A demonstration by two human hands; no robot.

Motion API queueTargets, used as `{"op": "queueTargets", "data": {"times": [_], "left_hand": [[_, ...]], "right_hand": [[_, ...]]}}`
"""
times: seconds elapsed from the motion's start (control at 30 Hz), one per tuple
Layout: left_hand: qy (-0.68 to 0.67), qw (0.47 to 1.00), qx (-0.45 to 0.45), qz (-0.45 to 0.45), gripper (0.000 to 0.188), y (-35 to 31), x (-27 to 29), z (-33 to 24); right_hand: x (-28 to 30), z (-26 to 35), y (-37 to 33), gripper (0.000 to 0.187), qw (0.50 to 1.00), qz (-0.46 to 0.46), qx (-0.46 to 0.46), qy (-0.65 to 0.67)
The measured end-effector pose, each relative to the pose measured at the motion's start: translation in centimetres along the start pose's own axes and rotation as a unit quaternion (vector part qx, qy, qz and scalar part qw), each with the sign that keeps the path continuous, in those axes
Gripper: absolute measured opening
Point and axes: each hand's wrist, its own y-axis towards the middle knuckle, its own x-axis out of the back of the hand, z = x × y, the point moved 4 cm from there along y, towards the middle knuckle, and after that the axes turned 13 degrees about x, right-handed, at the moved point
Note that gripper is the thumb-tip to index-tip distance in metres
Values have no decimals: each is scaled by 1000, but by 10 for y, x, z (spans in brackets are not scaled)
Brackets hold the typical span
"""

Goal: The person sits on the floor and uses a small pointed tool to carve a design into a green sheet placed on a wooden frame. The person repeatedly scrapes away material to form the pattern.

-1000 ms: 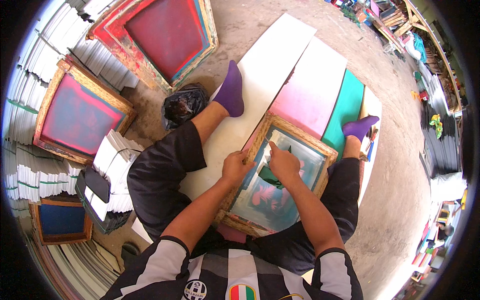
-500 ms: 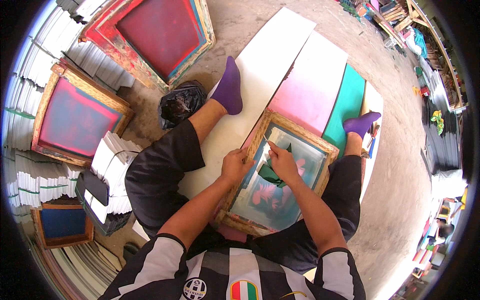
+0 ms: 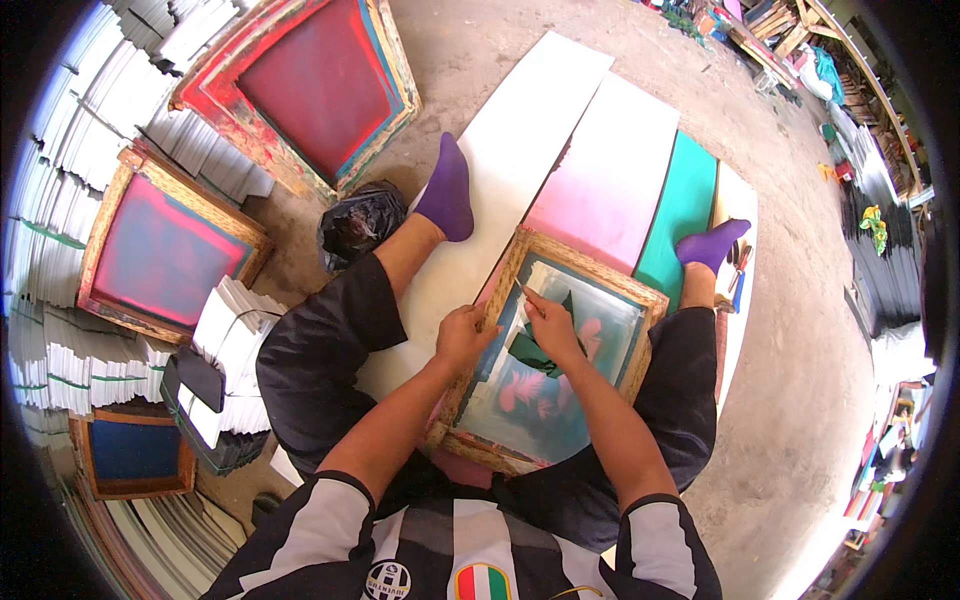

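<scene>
The frame [image 3: 590, 264] lies on the boards [image 3: 605, 180]. My left hand [image 3: 462, 340] clasps its left edge; my right hand [image 3: 553, 330] pinches a thin tool [image 3: 521, 286] near its upper-left corner, beside a green scrap [image 3: 530, 352].

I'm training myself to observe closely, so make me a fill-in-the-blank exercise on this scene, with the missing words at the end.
1. The right hand holds a thin tool over a screen whose frame is made of ____.
2. The left hand is at the ____ edge of the frame, opposite its right edge.
3. Both socks are coloured ____.
4. The plastic bag near the left sock is coloured ____.

Missing words: wood; left; purple; black.
</scene>
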Motion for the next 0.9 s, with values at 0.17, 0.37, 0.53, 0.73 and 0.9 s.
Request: {"op": "queueTargets", "data": {"times": [0.17, 0.37, 0.53, 0.73, 0.9], "left_hand": [[-20, 999, -36, -28, 51, 2, -4, 9], [-8, 999, -24, -25, 52, 1, -6, 9], [-17, 999, -33, -34, 58, -1, -6, 8], [-33, 999, -20, -10, 62, -1, -2, 6], [-30, 999, -24, -15, 61, 0, -5, 10]], "right_hand": [[11, 9, 4, 45, 972, 73, -193, 109], [14, -12, 10, 41, 987, 75, -97, 105], [25, 21, 2, 36, 973, 29, 41, -226], [29, 45, 4, 36, 954, 84, -27, -286], [29, 44, 4, 36, 949, 81, -15, -304]]}}
